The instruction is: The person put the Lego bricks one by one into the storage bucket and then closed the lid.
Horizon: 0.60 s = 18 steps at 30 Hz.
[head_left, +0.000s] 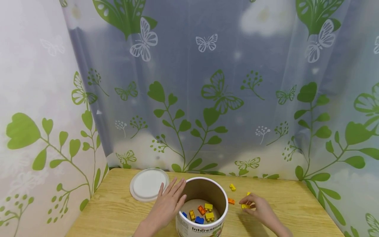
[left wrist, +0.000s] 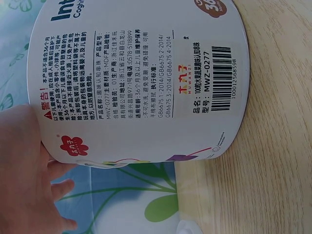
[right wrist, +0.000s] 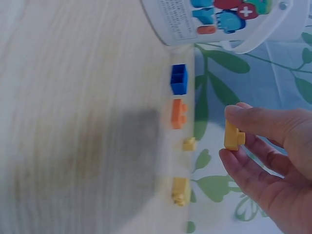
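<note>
A round white bucket (head_left: 202, 202) stands upright with several yellow, orange and blue toy building blocks (head_left: 209, 216) at its bottom. My left hand (head_left: 169, 204) rests at the left rim with its fingers spread and fairly straight. In the left wrist view, that hand (left wrist: 29, 170) lies against the printed bucket wall (left wrist: 136, 87). To the right of the bucket, my right hand (head_left: 262, 210) pinches a yellow building block (head_left: 245, 206) between thumb and fingertips. The right wrist view shows this yellow block (right wrist: 231, 134) held above the table, its studs facing the palm.
Loose on the wooden table (head_left: 109, 210) lie an orange block (head_left: 231, 201), a yellow block (head_left: 232, 187), another yellow block (right wrist: 180, 191) and a blue block (right wrist: 179, 79). A white round lid (head_left: 149, 184) lies at the back left. Behind hangs a patterned curtain (head_left: 183, 65).
</note>
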Tool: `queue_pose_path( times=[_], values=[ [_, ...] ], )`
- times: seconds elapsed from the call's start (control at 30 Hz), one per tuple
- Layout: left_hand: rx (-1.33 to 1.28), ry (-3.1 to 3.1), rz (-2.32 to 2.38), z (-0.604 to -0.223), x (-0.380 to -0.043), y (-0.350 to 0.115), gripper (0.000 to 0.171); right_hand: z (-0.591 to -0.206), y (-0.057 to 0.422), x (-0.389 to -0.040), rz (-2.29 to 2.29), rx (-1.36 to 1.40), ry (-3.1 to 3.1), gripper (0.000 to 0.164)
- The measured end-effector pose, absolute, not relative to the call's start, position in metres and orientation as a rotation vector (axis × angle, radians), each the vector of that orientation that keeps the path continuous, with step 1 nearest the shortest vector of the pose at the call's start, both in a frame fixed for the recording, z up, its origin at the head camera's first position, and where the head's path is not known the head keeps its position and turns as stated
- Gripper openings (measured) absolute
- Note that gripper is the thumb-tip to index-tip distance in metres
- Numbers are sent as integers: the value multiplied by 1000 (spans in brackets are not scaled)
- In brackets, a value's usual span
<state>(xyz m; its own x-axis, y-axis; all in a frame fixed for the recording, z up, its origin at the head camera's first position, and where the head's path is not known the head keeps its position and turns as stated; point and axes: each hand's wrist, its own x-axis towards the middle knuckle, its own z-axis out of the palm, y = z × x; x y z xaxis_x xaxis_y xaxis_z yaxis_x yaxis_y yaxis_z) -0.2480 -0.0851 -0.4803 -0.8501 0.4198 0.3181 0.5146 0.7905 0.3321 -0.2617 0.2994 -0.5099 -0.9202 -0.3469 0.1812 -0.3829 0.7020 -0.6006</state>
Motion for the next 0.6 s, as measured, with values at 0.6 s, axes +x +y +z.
queue_pose_path(
  times=[0.6],
  values=[
    [-730, -2747, -614, -482, -249, -85, 55, -472, 289, -259, 893, 600, -2724, 21]
  ],
)
